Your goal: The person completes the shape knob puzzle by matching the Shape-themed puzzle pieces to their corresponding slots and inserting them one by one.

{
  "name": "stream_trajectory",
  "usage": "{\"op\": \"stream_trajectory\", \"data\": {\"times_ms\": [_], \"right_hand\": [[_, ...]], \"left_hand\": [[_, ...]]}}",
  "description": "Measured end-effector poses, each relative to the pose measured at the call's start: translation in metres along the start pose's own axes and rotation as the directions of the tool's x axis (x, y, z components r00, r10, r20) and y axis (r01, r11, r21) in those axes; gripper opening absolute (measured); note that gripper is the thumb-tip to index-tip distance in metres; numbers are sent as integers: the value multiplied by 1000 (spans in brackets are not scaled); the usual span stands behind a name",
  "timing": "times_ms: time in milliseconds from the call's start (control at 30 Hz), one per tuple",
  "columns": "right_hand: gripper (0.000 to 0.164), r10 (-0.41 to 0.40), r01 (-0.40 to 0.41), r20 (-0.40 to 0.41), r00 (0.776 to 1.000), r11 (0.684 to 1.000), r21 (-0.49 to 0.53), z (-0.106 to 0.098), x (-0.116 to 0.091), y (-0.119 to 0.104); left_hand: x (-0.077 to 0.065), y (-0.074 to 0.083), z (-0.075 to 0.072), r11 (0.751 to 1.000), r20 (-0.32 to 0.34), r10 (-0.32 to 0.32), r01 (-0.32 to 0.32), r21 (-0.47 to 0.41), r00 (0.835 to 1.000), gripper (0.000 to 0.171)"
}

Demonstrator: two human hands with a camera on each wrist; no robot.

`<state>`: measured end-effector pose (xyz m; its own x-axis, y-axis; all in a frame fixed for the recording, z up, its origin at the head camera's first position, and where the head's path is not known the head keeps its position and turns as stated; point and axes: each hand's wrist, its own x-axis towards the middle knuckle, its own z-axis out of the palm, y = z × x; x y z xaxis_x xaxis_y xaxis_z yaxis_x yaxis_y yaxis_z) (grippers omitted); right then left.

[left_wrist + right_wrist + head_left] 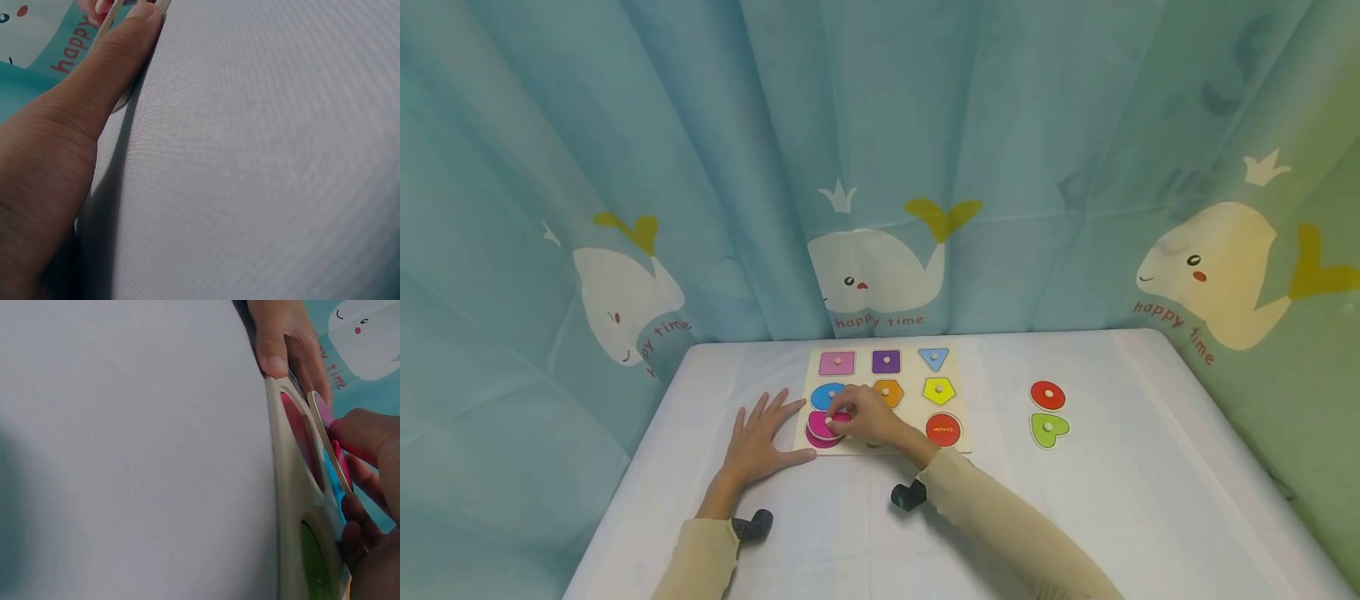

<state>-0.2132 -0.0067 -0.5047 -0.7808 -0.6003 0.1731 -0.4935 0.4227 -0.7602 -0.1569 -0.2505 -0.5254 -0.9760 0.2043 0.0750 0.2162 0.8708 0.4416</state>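
Observation:
My right hand [872,417] pinches the knob of a magenta puzzle piece [816,423] at the front left of a pale wooden shape board [916,425]. In the right wrist view the piece is tilted, just above a magenta recess [299,434] with a rounded outline. My left hand [754,446] lies spread on the table at the board's left side, its thumb tip at the near left corner. Partly covered by my right hand are a blue oval piece [823,397] and an orange hexagon piece [891,393], both in the board.
In the board also sit a pink rectangle [828,364], purple square [880,367], blue triangle [934,365] and yellow pentagon [945,397]. A red recess [943,430] and a green recess [314,559] show in front. Right of the board lie a red round piece [1041,398] and green heart [1057,425].

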Motion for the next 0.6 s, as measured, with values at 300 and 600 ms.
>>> {"op": "stream_trajectory", "data": {"times_ms": [300, 600], "right_hand": [[4, -25, 25, -1, 1000, 999, -27, 11, 0, 1], [5, 35, -34, 2, 999, 990, -135, 15, -3, 0]], "left_hand": [[0, -1, -1, 1000, 4, 0, 0, 23, 1000, 92], [2, -1, 0, 1000, 12, -7, 7, 15, 1000, 92]]}}
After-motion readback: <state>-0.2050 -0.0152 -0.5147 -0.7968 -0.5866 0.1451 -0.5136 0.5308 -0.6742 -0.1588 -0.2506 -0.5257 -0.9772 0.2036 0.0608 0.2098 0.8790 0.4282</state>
